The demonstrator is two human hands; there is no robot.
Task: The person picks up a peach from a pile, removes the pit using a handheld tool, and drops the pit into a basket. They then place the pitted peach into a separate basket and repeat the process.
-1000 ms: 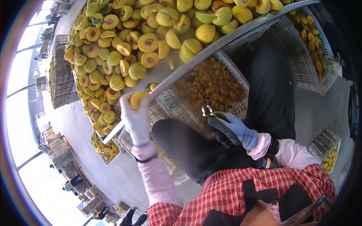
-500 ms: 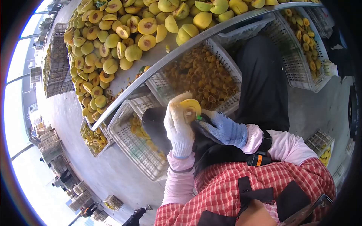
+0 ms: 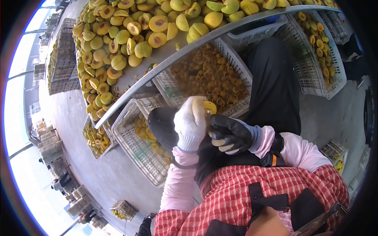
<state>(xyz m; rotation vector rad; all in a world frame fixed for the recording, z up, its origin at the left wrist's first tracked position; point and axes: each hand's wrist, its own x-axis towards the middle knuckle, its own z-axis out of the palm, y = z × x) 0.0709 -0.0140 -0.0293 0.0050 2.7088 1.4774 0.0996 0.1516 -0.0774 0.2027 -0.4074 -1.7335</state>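
My left hand (image 3: 191, 122), in a white knit glove, is closed around a yellow fruit half (image 3: 210, 107) that shows past its fingertips. My right hand (image 3: 232, 135), in a blue glove with a dark palm, is curled against the fruit from the other side. Its fingers are wrapped round something small that I cannot make out. Below both hands, between the knees, stands a white crate (image 3: 245, 70) full of brown-orange scooped pieces.
A metal-edged table (image 3: 151, 75) bears heaped yellow-green fruit halves (image 3: 118, 62). White crates stand at the left knee (image 3: 136, 161) and right (image 3: 338, 80). Stacked crates (image 3: 65, 51) line the far left. A person's dark leg (image 3: 145, 227) shows at the bottom.
My right hand has rolled over, so its dark palm side now shows. My left hand has turned, and less of the fruit half is visible.
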